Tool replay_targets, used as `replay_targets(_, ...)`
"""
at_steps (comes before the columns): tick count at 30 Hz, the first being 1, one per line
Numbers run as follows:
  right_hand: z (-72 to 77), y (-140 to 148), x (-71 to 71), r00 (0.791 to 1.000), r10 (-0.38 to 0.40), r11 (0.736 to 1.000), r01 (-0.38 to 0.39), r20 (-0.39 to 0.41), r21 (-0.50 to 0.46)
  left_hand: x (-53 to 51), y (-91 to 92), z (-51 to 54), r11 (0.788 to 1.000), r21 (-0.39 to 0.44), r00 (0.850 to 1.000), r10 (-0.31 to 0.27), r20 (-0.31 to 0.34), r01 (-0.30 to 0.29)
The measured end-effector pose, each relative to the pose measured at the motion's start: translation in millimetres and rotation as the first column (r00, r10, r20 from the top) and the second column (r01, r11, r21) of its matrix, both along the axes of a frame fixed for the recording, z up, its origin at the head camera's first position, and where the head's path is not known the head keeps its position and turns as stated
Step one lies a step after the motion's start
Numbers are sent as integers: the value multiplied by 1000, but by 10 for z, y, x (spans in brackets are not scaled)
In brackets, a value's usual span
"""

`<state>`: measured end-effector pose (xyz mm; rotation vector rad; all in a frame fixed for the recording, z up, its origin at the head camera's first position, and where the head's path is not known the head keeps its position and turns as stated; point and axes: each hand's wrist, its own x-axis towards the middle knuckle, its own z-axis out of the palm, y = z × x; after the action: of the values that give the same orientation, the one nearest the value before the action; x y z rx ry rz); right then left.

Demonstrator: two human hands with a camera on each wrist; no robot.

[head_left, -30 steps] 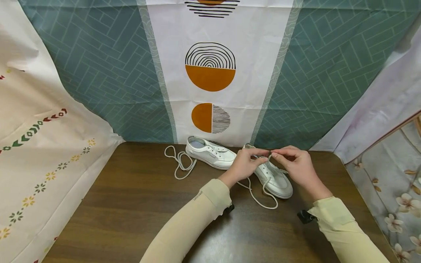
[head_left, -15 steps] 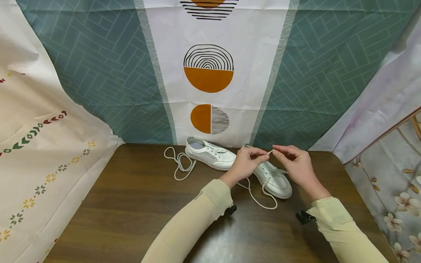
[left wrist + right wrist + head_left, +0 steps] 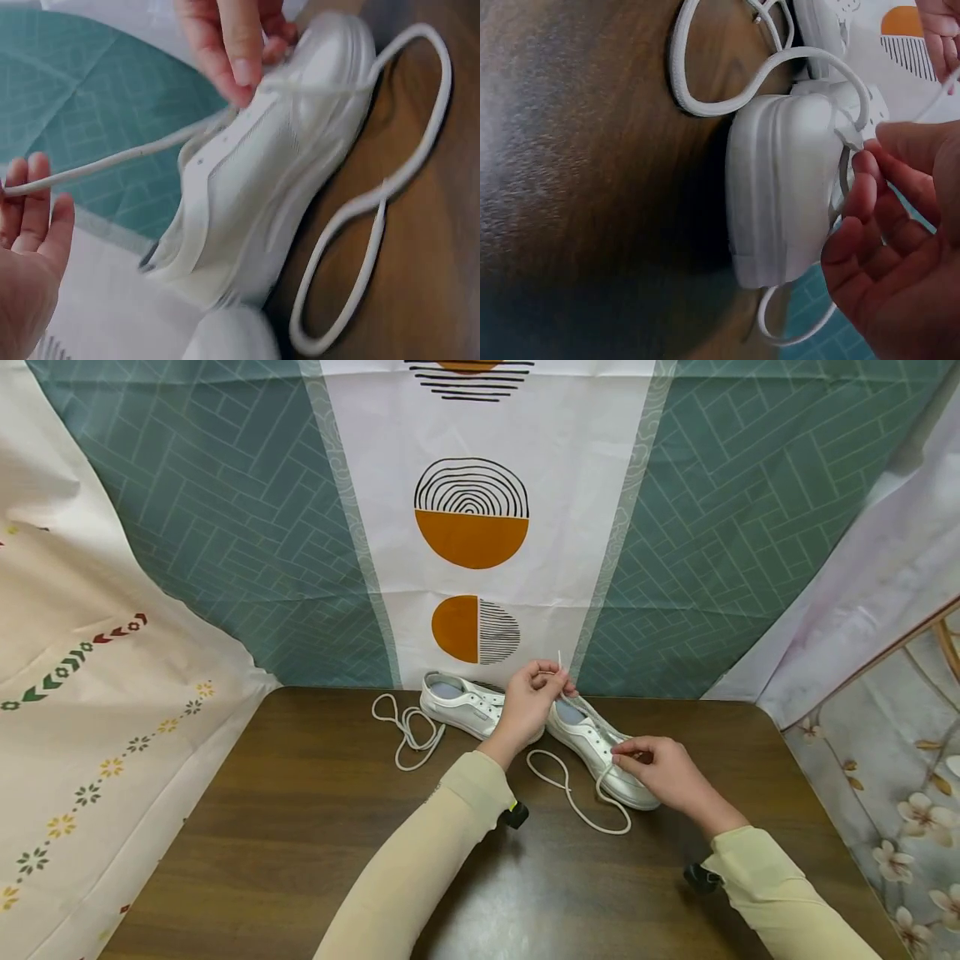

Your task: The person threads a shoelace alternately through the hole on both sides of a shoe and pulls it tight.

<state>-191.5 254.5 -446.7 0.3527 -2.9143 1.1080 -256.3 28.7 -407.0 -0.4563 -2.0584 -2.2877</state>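
Observation:
My left hand is raised over the heel of the right-hand white sneaker, pinching a white shoelace whose tip sticks up above the fingers. In the left wrist view that lace stretches from my left fingers to the sneaker's eyelets. My right hand is at the front of the lacing, thumb and forefinger pinching the edge of the shoe there; the right wrist view partly hides the exact contact. The other lace part loops from the front eyelets onto the table.
A second white sneaker stands to the left, partly behind my left forearm. Its loose lace lies coiled on the brown wooden table. A patterned curtain hangs behind the table.
Both hands were together above the shoe, handling the lace end. My left hand has since drawn the lace up and left, while my right hand has come down to the shoe's lacing.

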Motion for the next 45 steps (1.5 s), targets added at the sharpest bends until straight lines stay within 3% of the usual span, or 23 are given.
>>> replay_targets(2, -6, -10, -11, 999, -5, 1000, 5, -33, 15, -4, -36, 8, 994, -112, 997, -8, -72, 0)
replay_targets(3, -8, -13, -16, 999, -8, 1000, 9, -46, 27, 0, -49, -1, 980, -196, 993, -16, -119, -8)
replay_targets(5, -6, -23, -25, 998, -4, 999, 8, -64, 53, 20, -64, -49, 932, -362, 976, -62, -207, -18)
replay_targets(9, -15, -48, -36, 998, 18, 996, -13, -59, 85, 82, -61, -200, 763, -644, 918, -218, -331, -51)
replay_targets(13, -19, -70, -48, 1000, 26, 999, -25, -16, 46, 157, -45, -324, 597, -798, 866, -355, -352, -80)
replay_targets(15, -22, -77, -59, 1000, 23, 999, -23, 10, 28, 191, -37, -362, 541, -835, 848, -393, -357, -100)
replay_targets(17, -28, -73, -73, 999, 30, 999, -31, 31, 16, 218, -29, -388, 513, -850, 830, -416, -370, -122)
replay_targets(19, -36, -67, -87, 999, 33, 999, -33, 40, 7, 242, -21, -398, 501, -854, 815, -432, -386, -139)
replay_targets(24, -40, -60, -95, 997, 49, 998, -47, 66, -30, 269, 6, -422, 491, -849, 796, -427, -429, -194)
replay_targets(28, -35, -74, -92, 994, 65, 997, -60, 90, -52, 271, 21, -425, 491, -834, 788, -398, -470, -250)
replay_targets(33, -39, -89, -95, 992, 73, 996, -67, 105, -61, 275, 43, -412, 507, -827, 779, -406, -477, -243)
replay_targets(35, -40, -92, -93, 992, 73, 996, -67, 105, -62, 277, 56, -420, 497, -836, 772, -429, -469, -232)
replay_targets(41, -63, -98, -89, 991, 76, 995, -68, 111, -67, 292, 117, -472, 432, -865, 751, -476, -459, -255)
replay_targets(44, -81, -95, -97, 992, 69, 995, -61, 107, -74, 287, 134, -485, 426, -866, 752, -471, -460, -262)
replay_targets(45, -87, -93, -100, 992, 65, 996, -58, 105, -74, 283, 132, -484, 434, -863, 757, -465, -460, -258)
